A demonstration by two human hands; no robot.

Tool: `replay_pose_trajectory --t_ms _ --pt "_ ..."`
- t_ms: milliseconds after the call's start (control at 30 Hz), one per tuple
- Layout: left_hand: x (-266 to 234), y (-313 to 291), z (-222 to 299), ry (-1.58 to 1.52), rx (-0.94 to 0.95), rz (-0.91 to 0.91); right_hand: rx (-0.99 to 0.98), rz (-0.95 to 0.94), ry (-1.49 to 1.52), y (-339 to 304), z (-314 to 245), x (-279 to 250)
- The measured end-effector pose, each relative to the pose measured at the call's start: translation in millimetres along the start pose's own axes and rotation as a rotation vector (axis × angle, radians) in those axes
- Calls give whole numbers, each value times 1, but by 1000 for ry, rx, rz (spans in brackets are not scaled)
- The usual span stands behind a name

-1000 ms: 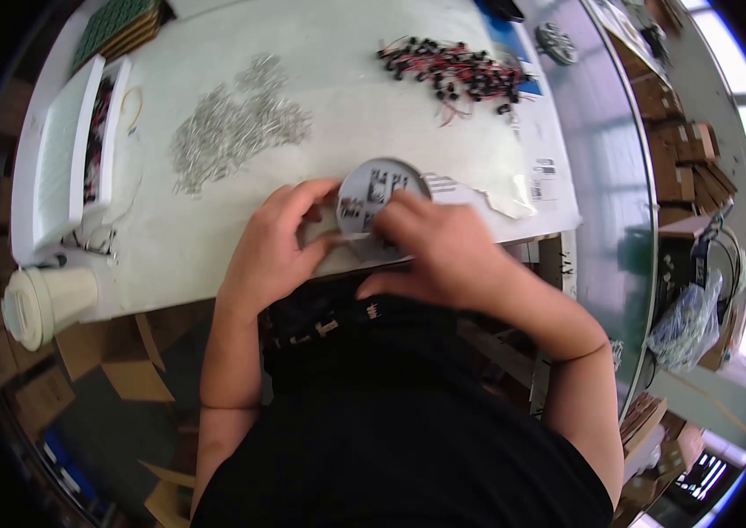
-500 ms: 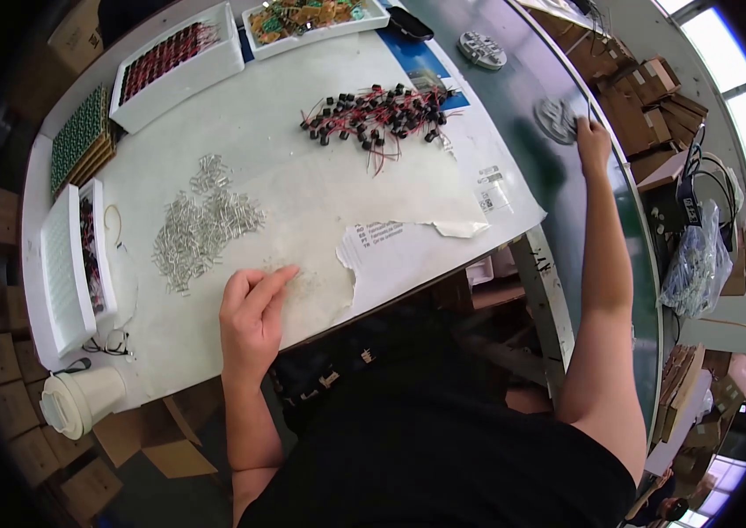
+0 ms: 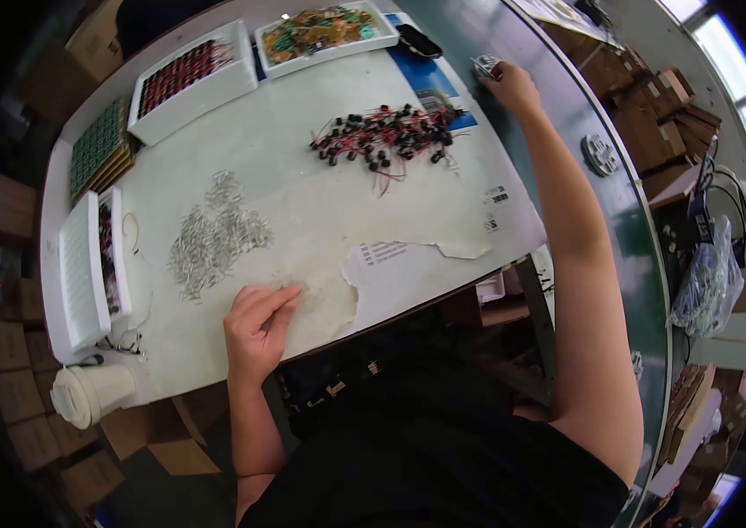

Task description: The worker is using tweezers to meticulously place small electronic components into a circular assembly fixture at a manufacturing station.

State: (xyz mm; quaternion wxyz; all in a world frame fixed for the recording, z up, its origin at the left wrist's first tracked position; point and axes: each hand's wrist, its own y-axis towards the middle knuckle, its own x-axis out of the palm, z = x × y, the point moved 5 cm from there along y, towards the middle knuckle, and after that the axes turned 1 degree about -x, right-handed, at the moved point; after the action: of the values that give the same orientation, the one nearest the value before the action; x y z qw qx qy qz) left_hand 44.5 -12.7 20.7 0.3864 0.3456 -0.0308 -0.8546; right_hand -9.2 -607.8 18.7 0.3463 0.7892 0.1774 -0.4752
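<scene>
- Head view: right hand (image 3: 514,88) stretched to the green strip (image 3: 571,101), fingers meeting a grey disc (image 3: 482,66); whether that grip has closed, can't tell!
- Left hand (image 3: 254,333), grip pinched together, nothing visible inside, near the tabletop (image 3: 303,114).
- Clear pieces (image 3: 206,242) heaped loose, probably for easy reach; too many to count.
- Two discs show clearly; two white trays (image 3: 201,107) behind, probably parked out of the way.

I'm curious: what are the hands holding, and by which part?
The right hand holds a round grey disc by its edge; nothing shows in the left hand.
</scene>
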Motion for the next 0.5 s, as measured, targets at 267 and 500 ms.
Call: replay_pose_trajectory --t_ms 267,500 --pt "-17 0 7 -49 118 273 -418 -457 761 -74 -133 -53" --pt "-8 4 16 198 96 56 -941 -946 516 -232 -286 -65"
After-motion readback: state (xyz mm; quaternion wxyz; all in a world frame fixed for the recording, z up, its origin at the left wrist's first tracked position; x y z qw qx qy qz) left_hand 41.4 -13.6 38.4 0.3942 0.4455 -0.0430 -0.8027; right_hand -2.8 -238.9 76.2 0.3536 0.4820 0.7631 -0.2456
